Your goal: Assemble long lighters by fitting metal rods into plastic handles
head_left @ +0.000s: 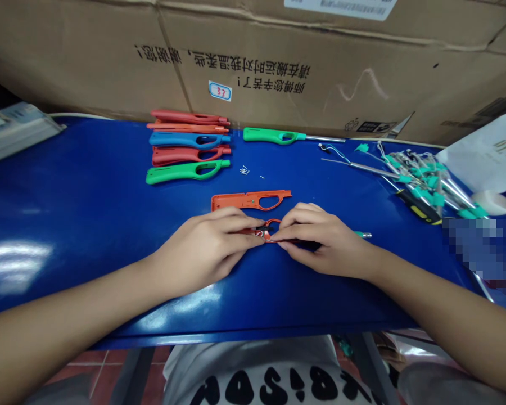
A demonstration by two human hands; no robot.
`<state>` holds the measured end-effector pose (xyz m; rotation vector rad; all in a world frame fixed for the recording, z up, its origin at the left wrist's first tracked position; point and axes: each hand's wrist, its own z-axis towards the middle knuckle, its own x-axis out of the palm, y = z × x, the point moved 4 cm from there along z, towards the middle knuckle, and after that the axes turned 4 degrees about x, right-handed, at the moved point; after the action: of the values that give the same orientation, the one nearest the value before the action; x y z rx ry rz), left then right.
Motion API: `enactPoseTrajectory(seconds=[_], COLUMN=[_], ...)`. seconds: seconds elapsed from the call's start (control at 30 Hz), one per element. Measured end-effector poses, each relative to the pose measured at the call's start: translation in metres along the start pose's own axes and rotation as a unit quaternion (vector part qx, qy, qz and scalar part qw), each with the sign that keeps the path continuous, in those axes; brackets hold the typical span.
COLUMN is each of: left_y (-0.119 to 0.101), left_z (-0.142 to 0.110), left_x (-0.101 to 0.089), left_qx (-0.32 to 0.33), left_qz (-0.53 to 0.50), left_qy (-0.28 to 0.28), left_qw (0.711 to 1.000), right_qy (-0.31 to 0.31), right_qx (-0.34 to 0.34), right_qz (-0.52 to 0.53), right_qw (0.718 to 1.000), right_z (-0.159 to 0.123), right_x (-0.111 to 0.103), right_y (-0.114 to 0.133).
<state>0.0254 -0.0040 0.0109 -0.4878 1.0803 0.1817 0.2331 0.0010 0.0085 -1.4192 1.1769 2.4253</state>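
Observation:
Both hands are closed on an orange lighter shell half point(272, 223) near the middle of the blue table. My left hand point(213, 244) grips its wide handle end, fingertips at small parts inside the shell. My right hand point(326, 239) pinches it by the trigger loop, and a metal tube end point(366, 234) pokes out beyond that hand. Fingers cover most of the shell and its inner parts. Just behind lies a second orange shell half point(231, 201), its hollow side up.
Red, orange, blue and green lighter shells point(185, 172) lie stacked at the back left. Beside them are small screws point(243, 170) and a green lighter with a metal tube point(270, 135). At right sit a heap of metal tubes with wires point(430, 174) and a screwdriver point(419, 207). A cardboard box point(261, 34) stands behind.

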Motion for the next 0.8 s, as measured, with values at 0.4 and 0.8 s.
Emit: enactPoseTrajectory(seconds=[0.4,0.8], left_y=[-0.001,0.001], left_z=[0.001,0.000], left_x=[-0.002,0.000], left_qx=[-0.003,0.000], left_qz=[-0.001,0.000], left_qy=[-0.007,-0.010], left_qw=[1.000,1.000], right_qy=[0.015,0.012], right_qx=[0.004,0.106], right_qz=[-0.032,-0.183], right_qw=[0.999,0.977], right_z=[-0.001,-0.003], right_x=[-0.001,-0.016], right_y=[0.001,-0.016])
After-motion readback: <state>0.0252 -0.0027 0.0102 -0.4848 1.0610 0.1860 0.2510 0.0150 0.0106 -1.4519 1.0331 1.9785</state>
